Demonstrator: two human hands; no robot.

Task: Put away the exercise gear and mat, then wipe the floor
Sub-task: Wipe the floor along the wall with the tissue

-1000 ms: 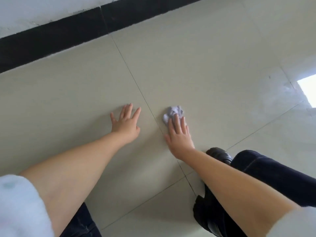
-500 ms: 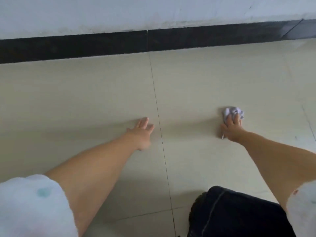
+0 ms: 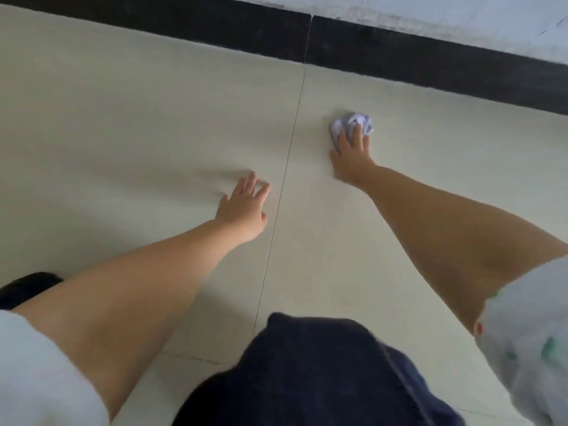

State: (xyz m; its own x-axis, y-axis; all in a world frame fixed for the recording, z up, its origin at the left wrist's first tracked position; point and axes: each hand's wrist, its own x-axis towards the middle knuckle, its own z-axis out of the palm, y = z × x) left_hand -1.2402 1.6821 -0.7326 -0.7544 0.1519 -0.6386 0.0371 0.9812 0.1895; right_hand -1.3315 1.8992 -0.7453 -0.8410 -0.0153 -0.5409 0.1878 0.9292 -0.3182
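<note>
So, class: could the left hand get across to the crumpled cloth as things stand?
Probably yes: the left hand lies flat on bare floor, and nothing lies between it and the cloth under the right hand.

Bare floor (image 3: pixel 153 118) all round; black skirting (image 3: pixel 430 59) bounds far edge
</note>
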